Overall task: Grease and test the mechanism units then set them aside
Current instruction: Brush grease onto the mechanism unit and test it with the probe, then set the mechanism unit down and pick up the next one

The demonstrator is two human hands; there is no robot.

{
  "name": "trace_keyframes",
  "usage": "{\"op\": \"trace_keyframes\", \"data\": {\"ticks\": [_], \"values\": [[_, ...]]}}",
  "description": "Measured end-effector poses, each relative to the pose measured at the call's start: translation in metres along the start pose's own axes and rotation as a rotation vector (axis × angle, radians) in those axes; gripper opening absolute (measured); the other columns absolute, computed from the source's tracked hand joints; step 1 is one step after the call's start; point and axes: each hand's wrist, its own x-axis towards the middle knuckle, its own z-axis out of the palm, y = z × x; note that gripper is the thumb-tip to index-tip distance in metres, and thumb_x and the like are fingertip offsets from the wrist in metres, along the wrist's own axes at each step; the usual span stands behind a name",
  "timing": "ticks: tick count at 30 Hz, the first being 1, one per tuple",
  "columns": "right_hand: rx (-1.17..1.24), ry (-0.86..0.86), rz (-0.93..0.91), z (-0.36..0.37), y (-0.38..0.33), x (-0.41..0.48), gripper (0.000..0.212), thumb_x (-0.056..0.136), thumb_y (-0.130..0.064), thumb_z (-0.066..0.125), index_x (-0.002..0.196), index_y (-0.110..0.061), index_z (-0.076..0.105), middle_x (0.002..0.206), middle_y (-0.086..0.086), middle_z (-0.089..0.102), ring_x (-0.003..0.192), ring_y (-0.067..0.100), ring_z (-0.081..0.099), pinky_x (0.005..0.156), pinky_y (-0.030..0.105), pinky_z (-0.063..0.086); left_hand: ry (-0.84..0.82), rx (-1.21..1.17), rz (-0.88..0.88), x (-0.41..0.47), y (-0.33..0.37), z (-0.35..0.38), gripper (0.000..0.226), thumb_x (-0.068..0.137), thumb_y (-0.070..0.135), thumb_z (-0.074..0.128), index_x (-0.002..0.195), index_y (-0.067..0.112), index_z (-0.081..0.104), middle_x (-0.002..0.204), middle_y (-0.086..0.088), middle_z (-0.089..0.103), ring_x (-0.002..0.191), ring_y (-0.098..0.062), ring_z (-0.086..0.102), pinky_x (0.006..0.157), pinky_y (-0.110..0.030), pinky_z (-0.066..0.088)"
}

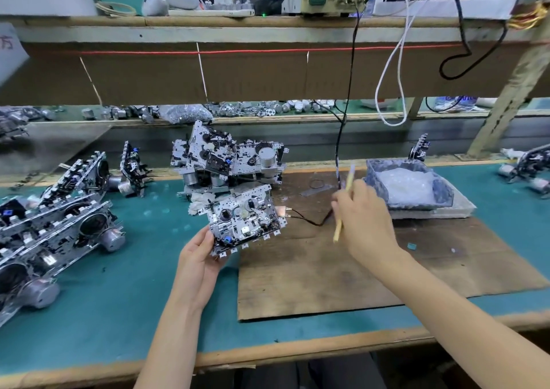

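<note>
While the left hand (200, 257) grips a silver metal mechanism unit (244, 220) by its lower corner, above the green bench mat (125, 284), the right hand (364, 220) pinches a thin wooden-handled brush (342, 210) near the grey grease tray (443, 192).

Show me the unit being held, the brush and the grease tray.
held unit (244, 216): head view, metal face plate.
brush (337, 232): head view, lower wooden handle.
grease tray (443, 192): head view, right wall.
</note>
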Motion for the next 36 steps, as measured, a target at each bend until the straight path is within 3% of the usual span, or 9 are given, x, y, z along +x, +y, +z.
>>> {"op": "trace_keyframes", "data": {"ticks": [3, 6, 22, 24, 26, 28, 30, 33, 36], "values": [[-0.264, -0.216, 0.166, 0.005, 0.015, -0.007, 0.024, 0.093, -0.017, 0.044, 0.116, -0.010, 0.041, 0.125, 0.012, 0.035, 0.111, 0.028, 0.039, 0.084, 0.033, 0.033, -0.013, -0.008, -0.001, 0.001, -0.001, -0.002, 0.024, 0.099, 0.008, 0.038, 0.101, 0.010, 0.062, 0.093, -0.001, 0.069, 0.087, -0.014, 0.060, 0.066, -0.021, 0.055], [-0.295, -0.345, 0.164, 0.011, 0.018, -0.012, 0.033, 0.087, -0.011, 0.051, 0.118, -0.010, 0.043, 0.128, 0.014, 0.033, 0.116, 0.030, 0.037, 0.088, 0.033, 0.035, -0.024, -0.013, 0.000, 0.002, -0.002, -0.002, 0.026, 0.099, 0.008, 0.037, 0.100, 0.011, 0.063, 0.091, 0.003, 0.072, 0.087, -0.013, 0.062, 0.067, -0.021, 0.055], [-0.339, -0.488, 0.193, 0.007, 0.021, -0.007, 0.024, 0.090, -0.015, 0.050, 0.113, -0.014, 0.057, 0.122, 0.010, 0.041, 0.115, 0.029, 0.039, 0.095, 0.035, 0.030, -0.048, -0.059, -0.007, 0.003, -0.002, -0.002, 0.027, 0.099, 0.006, 0.036, 0.100, 0.009, 0.062, 0.088, 0.003, 0.073, 0.078, -0.007, 0.068, 0.063, -0.021, 0.056], [-0.172, -0.322, 0.126, 0.004, 0.018, -0.004, 0.025, 0.089, -0.010, 0.048, 0.112, -0.013, 0.058, 0.113, 0.009, 0.045, 0.109, 0.027, 0.042, 0.088, 0.033, 0.033, -0.045, -0.069, -0.004, 0.003, -0.002, -0.001, 0.026, 0.099, 0.006, 0.036, 0.100, 0.009, 0.062, 0.088, 0.003, 0.073, 0.078, -0.008, 0.068, 0.063, -0.021, 0.056], [0.202, -0.193, 0.045, 0.000, 0.006, -0.003, 0.026, 0.092, -0.009, 0.045, 0.111, -0.007, 0.063, 0.099, 0.007, 0.048, 0.099, 0.023, 0.046, 0.080, 0.030, 0.035, -0.038, -0.083, -0.010, 0.002, -0.001, -0.001, 0.026, 0.099, 0.007, 0.036, 0.101, 0.009, 0.063, 0.089, 0.002, 0.073, 0.079, -0.008, 0.067, 0.062, -0.021, 0.055], [0.487, -0.288, -0.047, -0.004, -0.016, -0.003, 0.027, 0.094, -0.016, 0.045, 0.096, 0.000, 0.067, 0.084, 0.006, 0.047, 0.083, 0.015, 0.046, 0.071, 0.027, 0.032, -0.033, -0.101, -0.017, 0.002, 0.000, -0.001, 0.026, 0.099, 0.007, 0.037, 0.103, 0.008, 0.063, 0.091, 0.002, 0.073, 0.079, -0.008, 0.068, 0.061, -0.021, 0.055], [0.638, -0.484, -0.107, -0.001, -0.040, -0.006, 0.039, 0.096, -0.025, 0.043, 0.076, 0.006, 0.056, 0.077, 0.010, 0.044, 0.072, 0.012, 0.041, 0.066, 0.027, 0.029, -0.031, -0.122, -0.018, 0.002, 0.000, -0.001, 0.026, 0.098, 0.008, 0.038, 0.105, 0.008, 0.062, 0.092, 0.001, 0.073, 0.079, -0.009, 0.068, 0.062, -0.022, 0.055], [0.895, -0.655, -0.020, 0.015, -0.074, -0.011, 0.041, 0.097, -0.038, 0.040, 0.080, -0.002, 0.052, 0.086, 0.004, 0.045, 0.087, 0.013, 0.052, 0.072, 0.018, 0.036, -0.049, -0.161, -0.016, 0.000, 0.002, 0.000, 0.023, 0.092, 0.013, 0.044, 0.105, 0.005, 0.061, 0.094, -0.003, 0.072, 0.081, -0.013, 0.067, 0.064, -0.024, 0.056], [1.261, -0.565, 0.161, 0.036, -0.111, -0.021, 0.024, 0.096, -0.035, 0.044, 0.075, -0.024, 0.051, 0.092, -0.003, 0.048, 0.094, 0.016, 0.054, 0.084, 0.030, 0.046, -0.080, -0.210, -0.020, -0.001, 0.003, 0.002, 0.035, 0.079, 0.020, 0.054, 0.109, 0.003, 0.058, 0.100, -0.009, 0.069, 0.086, -0.018, 0.066, 0.070, -0.028, 0.057]]}}
